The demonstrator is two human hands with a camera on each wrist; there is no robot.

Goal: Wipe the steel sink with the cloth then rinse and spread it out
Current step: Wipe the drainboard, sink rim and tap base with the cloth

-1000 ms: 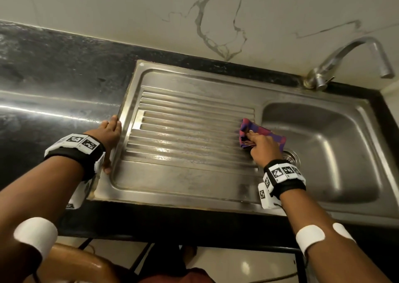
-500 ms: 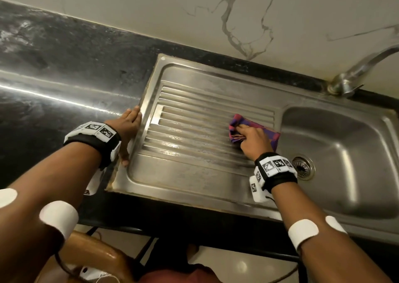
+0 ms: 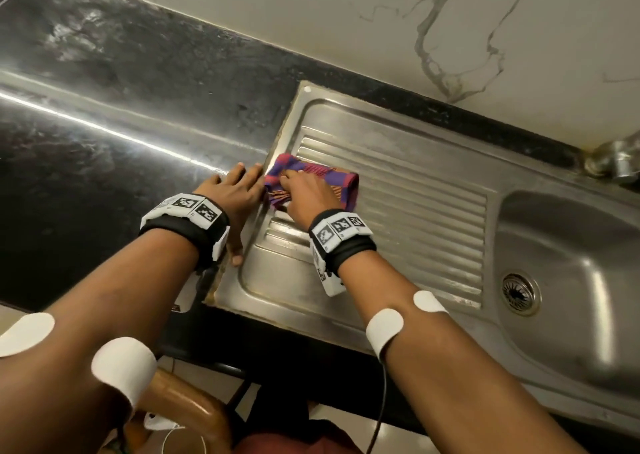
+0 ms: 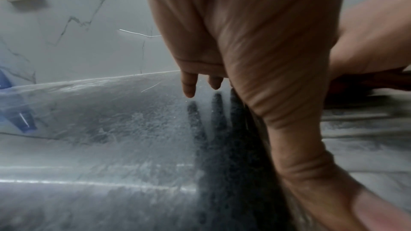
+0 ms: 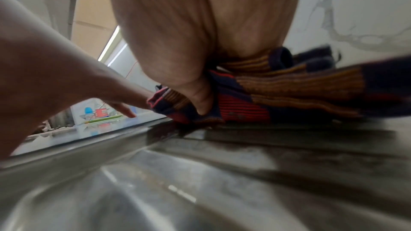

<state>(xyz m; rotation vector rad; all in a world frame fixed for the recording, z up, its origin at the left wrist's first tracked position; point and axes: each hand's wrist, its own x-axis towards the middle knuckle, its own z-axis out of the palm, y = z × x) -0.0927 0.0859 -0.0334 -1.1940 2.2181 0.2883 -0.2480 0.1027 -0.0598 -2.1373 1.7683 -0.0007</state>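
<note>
The steel sink [image 3: 398, 162] has a ribbed drainboard on the left and a basin [image 3: 571, 280] on the right. A folded red, purple and orange checked cloth [image 3: 325, 178] [image 5: 289, 90] lies at the drainboard's far left edge. My right hand [image 3: 304, 194] presses on it, thumb [image 5: 200, 101] curled into its folds. My left hand [image 3: 235, 190] lies flat with straight fingers [image 4: 189, 85] on the black counter, against the sink's left rim, right beside the cloth.
A glossy black stone counter [image 3: 121, 135] stretches left of the sink. A marbled white wall [image 3: 415, 20] rises behind. The tap base [image 3: 616, 162] sits at the back right, and a drain [image 3: 519, 292] is in the basin. A wooden chair back [image 3: 180, 405] stands below the counter edge.
My right hand has slid the cloth leftward across the drainboard ribs, from beside the basin to the left edge. The left hand has stayed on the counter by the rim.
</note>
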